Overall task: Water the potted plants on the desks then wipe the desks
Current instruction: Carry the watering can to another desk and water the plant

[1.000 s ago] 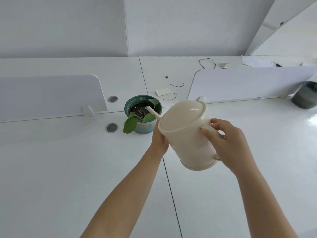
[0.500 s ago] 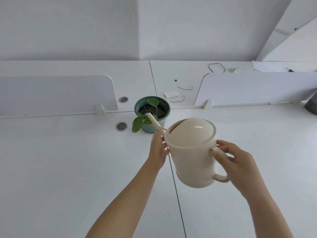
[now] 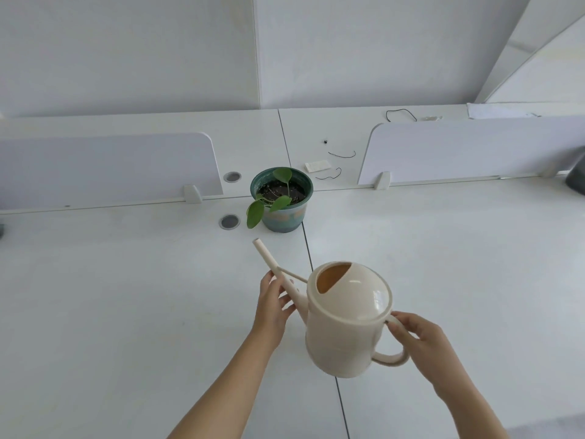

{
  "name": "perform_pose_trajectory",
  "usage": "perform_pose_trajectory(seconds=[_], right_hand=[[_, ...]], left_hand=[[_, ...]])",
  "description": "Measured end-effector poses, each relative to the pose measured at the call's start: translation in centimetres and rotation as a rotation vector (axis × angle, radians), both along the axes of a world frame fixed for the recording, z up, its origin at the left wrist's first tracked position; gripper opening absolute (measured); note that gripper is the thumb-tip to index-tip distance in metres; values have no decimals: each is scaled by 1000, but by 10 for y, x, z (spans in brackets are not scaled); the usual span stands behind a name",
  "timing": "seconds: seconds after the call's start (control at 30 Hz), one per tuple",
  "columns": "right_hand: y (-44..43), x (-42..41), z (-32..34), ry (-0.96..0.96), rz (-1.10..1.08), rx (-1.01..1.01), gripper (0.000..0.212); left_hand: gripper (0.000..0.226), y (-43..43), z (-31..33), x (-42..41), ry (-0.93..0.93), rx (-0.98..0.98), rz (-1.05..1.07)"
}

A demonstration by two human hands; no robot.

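Nearest, over the front part of the white desk [image 3: 126, 296] and above the seam where two tops meet, both hands carry a cream watering can [image 3: 345, 331]. The right hand [image 3: 424, 346] has its fingers curled round the top of the looped handle [image 3: 392, 359], and the left hand [image 3: 272, 307] grasps the lower part of the thin spout [image 3: 269, 258]. The can sits nearly upright, its filling hole facing up. The spout tip points toward the potted plant [image 3: 286, 213] but stops short of it, clear of the leaves. That plant, in a green pot with dark soil and a few round leaves, stands at the back edge of the near desk, on the seam, with a grey cable grommet [image 3: 230, 221] just to its left. Behind it, low divider panels [image 3: 104, 166] run along that back edge to left and right. On the far desk lie a small white slip [image 3: 317, 166], any print on it too small to read, and thin black cords [image 3: 342, 154]. A dark container [image 3: 576, 182] shows at the right edge.
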State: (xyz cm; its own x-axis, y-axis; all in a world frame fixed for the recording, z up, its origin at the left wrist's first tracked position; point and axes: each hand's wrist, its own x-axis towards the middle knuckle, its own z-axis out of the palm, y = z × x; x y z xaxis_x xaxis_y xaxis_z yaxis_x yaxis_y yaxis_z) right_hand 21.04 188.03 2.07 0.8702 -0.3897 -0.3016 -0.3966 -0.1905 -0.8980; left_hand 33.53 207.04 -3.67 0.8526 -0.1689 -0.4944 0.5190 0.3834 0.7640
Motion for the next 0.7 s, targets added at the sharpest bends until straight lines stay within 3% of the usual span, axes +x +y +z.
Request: perform_pose_trajectory(seconds=[0.23, 0.7], right_hand=[[8, -3, -30, 42, 148, -7, 16], [44, 24, -48, 46, 367, 5, 9]], left_hand=[[44, 30, -10, -27, -40, 39, 140], [41, 82, -3, -47, -123, 26, 420]])
